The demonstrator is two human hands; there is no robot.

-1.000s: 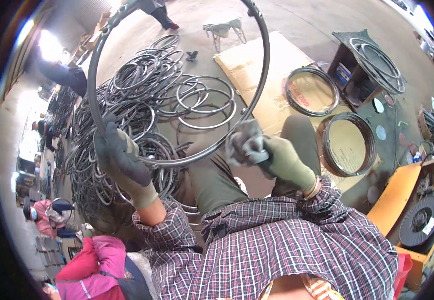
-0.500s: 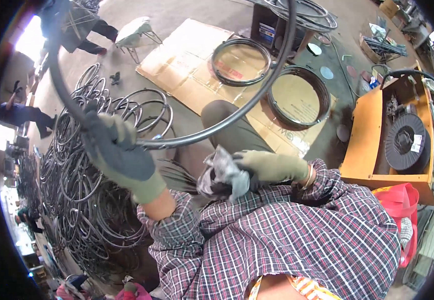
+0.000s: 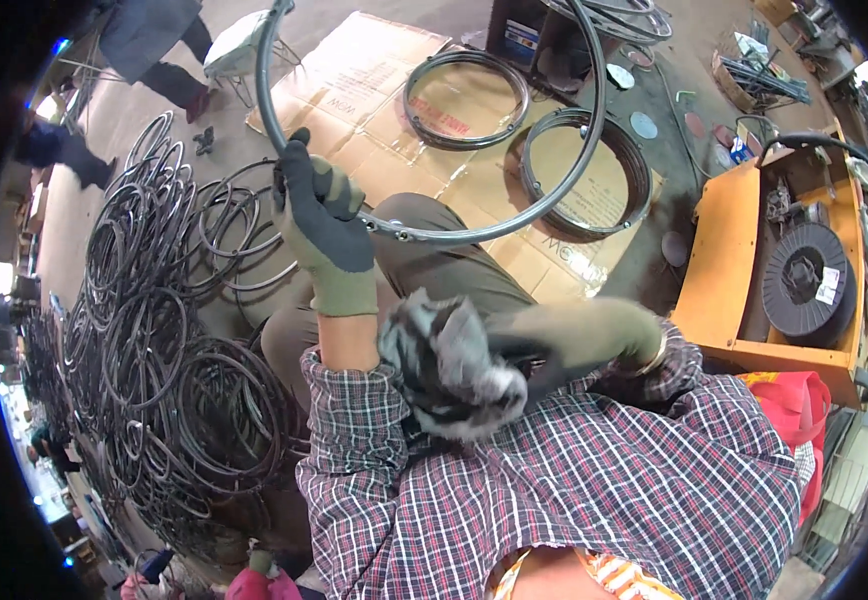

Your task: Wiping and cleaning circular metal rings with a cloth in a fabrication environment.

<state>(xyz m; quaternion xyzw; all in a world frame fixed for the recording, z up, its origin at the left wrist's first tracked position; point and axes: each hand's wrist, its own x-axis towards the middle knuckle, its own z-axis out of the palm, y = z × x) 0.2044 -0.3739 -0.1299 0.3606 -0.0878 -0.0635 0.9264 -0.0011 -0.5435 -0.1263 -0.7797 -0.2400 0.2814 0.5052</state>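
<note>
My left hand (image 3: 329, 225), in a grey-green glove with dark palm and fingers, is closed around a large dark metal ring (image 3: 489, 234). The ring is held up in front of me, its top running past the upper edge of the picture. Small bright spots, like studs or holes, show on it just right of the left hand. A crumpled grey rag (image 3: 454, 365) is bunched in my gloved right hand (image 3: 584, 335), close to my body and below the ring. That hand is smeared by motion, and its fingers are partly hidden by the rag.
A big tangled heap of metal rings (image 3: 144, 330) covers the floor at left. Flat cardboard (image 3: 354, 100) lies ahead, bearing a ring stack (image 3: 467, 143) and another stack (image 3: 634, 205). An orange box (image 3: 719, 270) with a black wire spool (image 3: 804, 285) stands at right.
My left hand has moved right and upward with the ring, which now sits farther right. The right hand and rag have shifted slightly, and the rag looks more spread out.
</note>
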